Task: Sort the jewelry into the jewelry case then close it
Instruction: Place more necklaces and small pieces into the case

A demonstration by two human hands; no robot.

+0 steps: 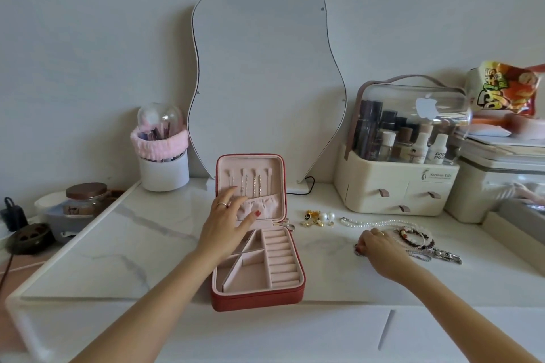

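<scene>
From the head camera, the red zip-around jewelry case with a pale pink lining (pixel 258 259) lies open on the white marble-patterned tabletop (pixel 118 244), its lid standing upright and its divided tray directly beneath the left forearm. The left hand (pixel 227 221), wearing a ring, rests with straight, spread fingers flat against the lid's inner face, the thumb touching the gathered pink pocket; just above its fingertips several thin chains hang from the lid's hooks. The right hand (pixel 376 247) lies well to the right of the case, knuckles up, its fingers curled down onto a tangle of dark beaded and silver chain bracelets (pixel 424 244); whether it actually pinches one cannot be told, as the fingertips are hidden. Just beyond this hand runs a white pearl strand (pixel 371 222), and between the two hands, slightly farther away, sits a small cluster of gold and pearl earrings (pixel 318 218). Behind the left hand stands a wavy frameless mirror (pixel 265 82); behind the right hand sits a cream cosmetics organiser with a clear domed lid (pixel 398 183).
</scene>
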